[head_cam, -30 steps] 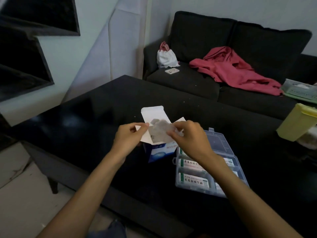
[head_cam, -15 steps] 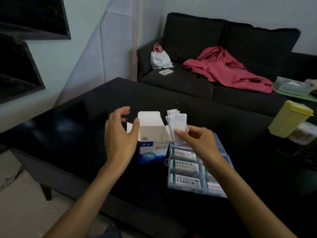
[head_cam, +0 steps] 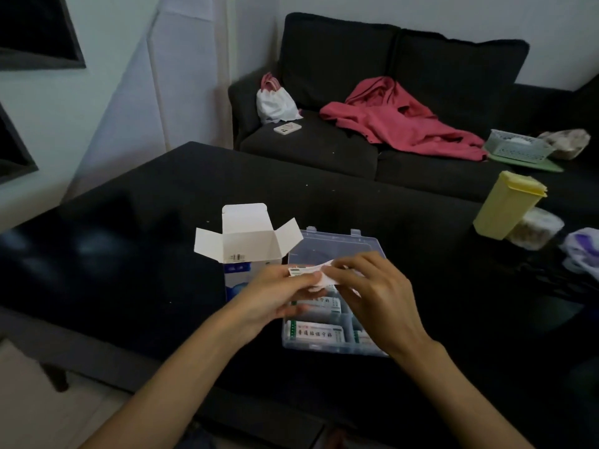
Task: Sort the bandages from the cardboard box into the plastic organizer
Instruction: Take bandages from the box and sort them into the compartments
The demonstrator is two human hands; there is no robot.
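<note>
The white and blue cardboard box [head_cam: 249,251] stands on the black table [head_cam: 129,228] with its top flaps open. Right beside it lies the clear plastic organizer [head_cam: 337,244], lid open, with several wrapped bandages in its near compartments [head_cam: 316,333]. Both hands meet above the organizer's left side. My left hand [head_cam: 275,293] and my right hand [head_cam: 372,286] both pinch a small bunch of white bandages [head_cam: 311,275] between their fingertips. The bunch is partly hidden by the fingers.
A yellow lidded container [head_cam: 505,205] and a clear tub [head_cam: 534,231] stand at the table's right edge, with a plastic bag [head_cam: 583,251] nearby. Behind the table is a dark sofa [head_cam: 356,144] with a red garment [head_cam: 398,121], a white pouch [head_cam: 275,102] and a green basket [head_cam: 518,147].
My right hand has brought the bandages from beside the box down over the organizer. My left hand has left the box flap and joined it on the bunch.
</note>
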